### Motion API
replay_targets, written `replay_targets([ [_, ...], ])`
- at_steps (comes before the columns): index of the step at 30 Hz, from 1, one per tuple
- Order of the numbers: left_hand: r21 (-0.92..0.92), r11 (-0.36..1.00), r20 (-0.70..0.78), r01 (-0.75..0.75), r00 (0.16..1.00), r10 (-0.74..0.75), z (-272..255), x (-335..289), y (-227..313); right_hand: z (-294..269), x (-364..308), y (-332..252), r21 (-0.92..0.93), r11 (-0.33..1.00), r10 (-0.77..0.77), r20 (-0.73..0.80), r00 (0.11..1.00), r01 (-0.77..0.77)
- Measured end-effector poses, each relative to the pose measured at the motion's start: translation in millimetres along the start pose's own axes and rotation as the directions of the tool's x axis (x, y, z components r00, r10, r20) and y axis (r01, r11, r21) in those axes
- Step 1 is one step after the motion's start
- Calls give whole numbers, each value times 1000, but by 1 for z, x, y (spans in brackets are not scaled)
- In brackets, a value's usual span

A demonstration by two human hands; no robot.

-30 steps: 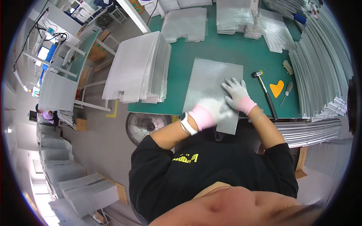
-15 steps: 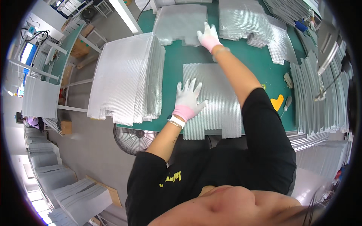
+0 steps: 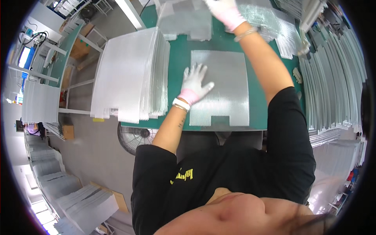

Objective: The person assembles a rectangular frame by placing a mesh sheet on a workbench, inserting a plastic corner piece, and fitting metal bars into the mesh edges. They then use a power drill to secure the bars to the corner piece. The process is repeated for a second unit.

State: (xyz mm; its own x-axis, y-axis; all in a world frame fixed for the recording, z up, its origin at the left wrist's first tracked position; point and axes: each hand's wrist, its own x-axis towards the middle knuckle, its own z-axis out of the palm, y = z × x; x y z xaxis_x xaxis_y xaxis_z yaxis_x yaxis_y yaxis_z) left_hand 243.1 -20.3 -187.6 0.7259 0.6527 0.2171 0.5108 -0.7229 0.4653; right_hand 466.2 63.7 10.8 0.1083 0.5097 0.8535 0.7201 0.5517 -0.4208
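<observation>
A grey, finely ribbed, see-through sheet (image 3: 227,86) with a notch in its near edge lies flat on the green tabletop (image 3: 182,51). My left hand (image 3: 196,84), in a white glove with a pink cuff, rests spread on the sheet's left part. My right hand (image 3: 225,11), gloved the same way, reaches to the upper edge of the picture, beside a far pile of similar sheets (image 3: 184,23). Its fingertips are cut off there, so any grip is hidden.
A tall stack of whitish notched sheets (image 3: 121,74) stands on the left. Another shiny pile (image 3: 288,43) lies far right. Many upright grey panels (image 3: 333,86) line the right side. A round fan (image 3: 135,137) sits below the table's near left edge.
My right hand has moved farther forward and slightly right, to the picture's edge. The sheet under my left hand has shifted away from me, now wholly on the tabletop.
</observation>
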Motion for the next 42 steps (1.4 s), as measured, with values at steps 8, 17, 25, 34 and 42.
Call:
replay_targets([
  [8, -989, -30, -121, -141, 924, -362, -78, -68, 51, -148, -161, -103, 93, 873, 467, 118, 876, -478],
  [17, -173, 919, -223, 354, 895, -387, -52, -115, 76, -157, -299, -176, -243, 709, 705, 268, 657, -661],
  [25, 30, 957, -255, 290, 928, -273, -23, -117, 70, -143, -325, -153, -310, 713, 694, 187, 695, -629],
  [34, 82, 953, -231, 293, 935, -268, -8, -124, 62, -139, -326, -153, -472, 649, 740, 209, 639, -597],
  [42, 38, 942, -202, 334, 925, -320, -12, -120, 62, -142, -307, -158, -647, 507, 847, 254, 466, -569],
])
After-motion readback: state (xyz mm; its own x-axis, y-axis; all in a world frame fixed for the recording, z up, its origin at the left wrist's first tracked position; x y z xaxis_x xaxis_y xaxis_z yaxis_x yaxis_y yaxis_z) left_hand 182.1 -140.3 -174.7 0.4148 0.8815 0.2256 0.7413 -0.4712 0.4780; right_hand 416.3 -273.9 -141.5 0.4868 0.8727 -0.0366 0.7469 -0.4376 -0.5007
